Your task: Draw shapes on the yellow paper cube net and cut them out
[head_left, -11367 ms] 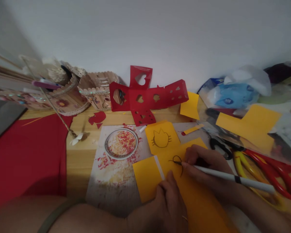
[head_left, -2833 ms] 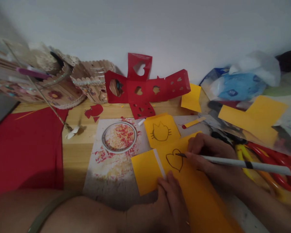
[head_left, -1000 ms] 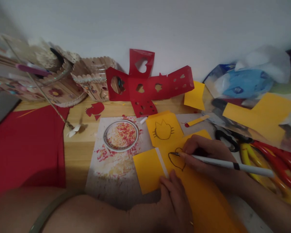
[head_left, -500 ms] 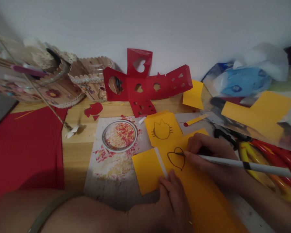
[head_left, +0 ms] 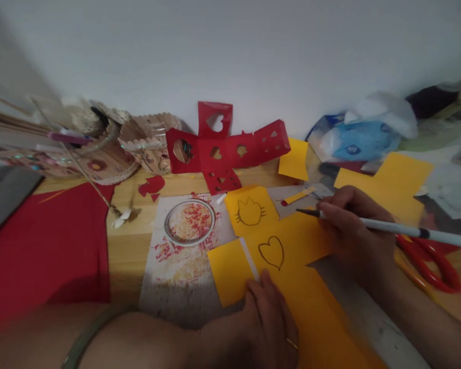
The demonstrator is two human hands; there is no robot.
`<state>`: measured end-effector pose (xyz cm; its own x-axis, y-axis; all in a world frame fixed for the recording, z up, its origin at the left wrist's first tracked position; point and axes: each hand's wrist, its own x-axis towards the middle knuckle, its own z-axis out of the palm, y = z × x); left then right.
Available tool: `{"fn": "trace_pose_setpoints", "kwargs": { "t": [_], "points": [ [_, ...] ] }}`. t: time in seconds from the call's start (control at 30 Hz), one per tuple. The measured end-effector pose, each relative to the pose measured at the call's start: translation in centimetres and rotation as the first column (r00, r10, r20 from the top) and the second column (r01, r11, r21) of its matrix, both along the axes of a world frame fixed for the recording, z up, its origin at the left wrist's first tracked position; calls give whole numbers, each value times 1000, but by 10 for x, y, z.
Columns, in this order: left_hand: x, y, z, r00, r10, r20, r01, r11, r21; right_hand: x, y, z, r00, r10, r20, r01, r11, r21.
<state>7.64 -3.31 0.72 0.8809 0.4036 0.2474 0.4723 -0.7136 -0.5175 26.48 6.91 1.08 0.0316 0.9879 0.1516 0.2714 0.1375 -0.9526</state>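
Note:
Yellow cross-shaped paper [head_left: 288, 287] lies before me with a heart outline [head_left: 272, 252] drawn on its middle and a whiskered cat head [head_left: 250, 211] on its upper flap. My left hand [head_left: 267, 318] rests on the paper below the heart, its fingers laid over the sheet beside a white strip [head_left: 249, 259]. Between the fingers of my right hand [head_left: 357, 230] is a white-barrelled marker [head_left: 395, 228]. Its dark tip points left, over the paper's right flap, apart from the heart. Whether the tip touches the paper I cannot tell.
A red cut-out paper cross [head_left: 223, 148] leans on the wall. Decorated stick holders [head_left: 103, 159] stand at left, behind red paper [head_left: 61, 246]. A round tin lid [head_left: 190, 223] lies on a stained sheet [head_left: 169, 277]. Red-handled scissors [head_left: 434, 266] and yellow offcuts [head_left: 395, 179] are at right.
My right hand has lifted the marker off the heart and moved up and right over the right flap. The heart's outline now shows whole. My left hand stays on the paper; the view has shifted slightly.

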Motion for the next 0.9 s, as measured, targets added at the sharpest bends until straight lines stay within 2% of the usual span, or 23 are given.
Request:
{"fn": "trace_pose_setpoints", "kwargs": {
  "t": [0.13,0.23,0.3,0.37,0.43,0.5,0.57,0.67,0.8,0.9],
  "points": [
    [-2,3,8,999,-17,30,16,1000,16,3,3,9,991,-128,-27,128,992,19],
    [-3,4,11,996,-79,30,79,997,3,9,4,18,986,-145,86,143,989,30],
    [-2,3,11,995,-71,63,71,997,5,15,4,24,965,-108,241,89,992,88],
    [-1,2,9,995,-36,97,35,999,12,22,3,29,894,-64,444,-7,988,157],
    [1,-1,6,996,-7,89,6,1000,15,27,3,32,765,-35,643,-81,985,150],
    [1,-4,4,998,18,62,-19,1000,15,30,3,33,661,-10,750,-90,992,92],
    [2,-7,1,998,55,41,-56,998,15,32,5,31,612,12,791,-91,994,55],
    [4,-12,-3,994,108,17,-108,994,23,33,9,24,625,62,778,-152,988,43],
    [9,-20,-10,982,188,13,-188,982,7,33,12,17,689,148,710,-264,963,56],
    [11,-23,-13,975,219,31,-218,975,-39,31,14,16,751,139,646,-258,962,93]
  ]
}}
